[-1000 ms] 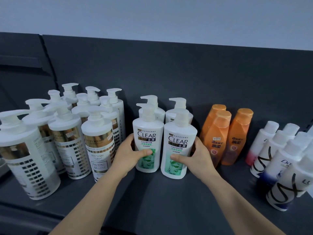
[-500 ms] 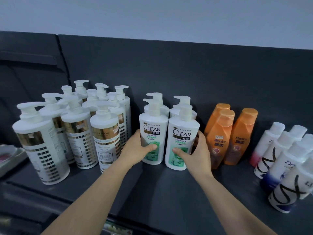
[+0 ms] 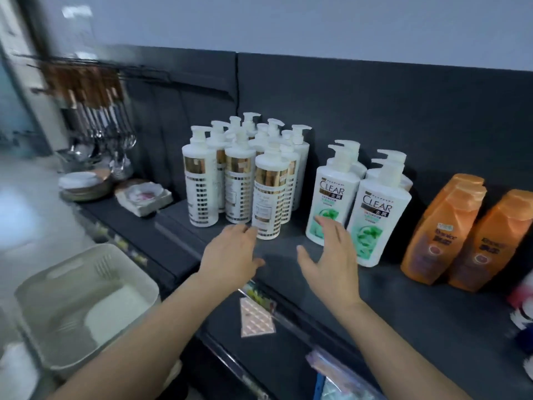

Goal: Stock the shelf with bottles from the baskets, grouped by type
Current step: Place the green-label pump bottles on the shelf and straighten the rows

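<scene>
My left grip (image 3: 230, 252) and right grip (image 3: 331, 255): wide, empty. Risk: gold bottle (image 3: 269, 197) just beyond left grip; a brush could topple it.

The left hand (image 3: 230, 255) and right hand (image 3: 331, 256) have let go of the two front CLEAR bottles (image 3: 331, 194) and drawn back toward the shelf's (image 3: 279, 246) near edge, fingers now spread, holding nothing. The view has swung left, bringing a pale basket (image 3: 86, 298) into sight.
</scene>
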Tool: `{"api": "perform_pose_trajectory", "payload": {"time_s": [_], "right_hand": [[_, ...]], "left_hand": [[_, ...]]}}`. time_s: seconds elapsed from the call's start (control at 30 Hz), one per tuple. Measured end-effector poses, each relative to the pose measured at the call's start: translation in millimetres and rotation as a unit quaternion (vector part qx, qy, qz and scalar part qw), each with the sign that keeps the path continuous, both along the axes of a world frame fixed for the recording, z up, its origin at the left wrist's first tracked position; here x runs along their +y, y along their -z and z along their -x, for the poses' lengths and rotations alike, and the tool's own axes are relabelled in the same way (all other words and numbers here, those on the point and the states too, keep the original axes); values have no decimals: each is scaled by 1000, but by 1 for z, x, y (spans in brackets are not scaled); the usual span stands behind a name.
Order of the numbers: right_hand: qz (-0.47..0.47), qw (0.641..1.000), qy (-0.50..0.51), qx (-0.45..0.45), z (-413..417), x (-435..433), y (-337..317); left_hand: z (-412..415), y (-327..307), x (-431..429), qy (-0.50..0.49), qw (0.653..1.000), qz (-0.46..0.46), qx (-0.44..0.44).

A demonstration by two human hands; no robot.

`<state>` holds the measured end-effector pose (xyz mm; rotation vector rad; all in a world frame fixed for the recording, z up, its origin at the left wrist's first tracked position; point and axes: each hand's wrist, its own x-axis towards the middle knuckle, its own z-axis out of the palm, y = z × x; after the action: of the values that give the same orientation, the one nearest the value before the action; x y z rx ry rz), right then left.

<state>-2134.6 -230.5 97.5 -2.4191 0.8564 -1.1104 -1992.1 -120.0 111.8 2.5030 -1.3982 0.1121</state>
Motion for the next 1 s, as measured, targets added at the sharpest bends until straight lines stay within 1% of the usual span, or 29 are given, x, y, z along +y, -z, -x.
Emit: {"api": "perform_pose_trajectory", "payload": {"time_s": [0.07,0.13,0.27,0.37,0.5,0.63,0.8,1.0], "right_hand": [[-8,995,-59,76,-15,23,4],[-11,985,-107,135,-31,46,9],[-9,954,-181,238,-65,91,21],[0,927,-227,297,-91,122,29],[8,898,-277,342,-126,163,39],[16,873,-320,368,-168,203,52],[23,844,-359,399,-227,254,72],[12,812,-388,436,-291,319,101]], "left_hand": [[-7,6,35,-46,998,-29,-35],[-16,15,72,-95,992,-59,-52],[-28,28,142,-185,976,-107,-53],[-37,37,188,-243,960,-133,-31],[-57,49,239,-299,941,-156,-4],[-86,63,283,-345,925,-159,35],[-130,82,334,-374,910,-174,47],[-181,121,390,-398,894,-182,99]]}}
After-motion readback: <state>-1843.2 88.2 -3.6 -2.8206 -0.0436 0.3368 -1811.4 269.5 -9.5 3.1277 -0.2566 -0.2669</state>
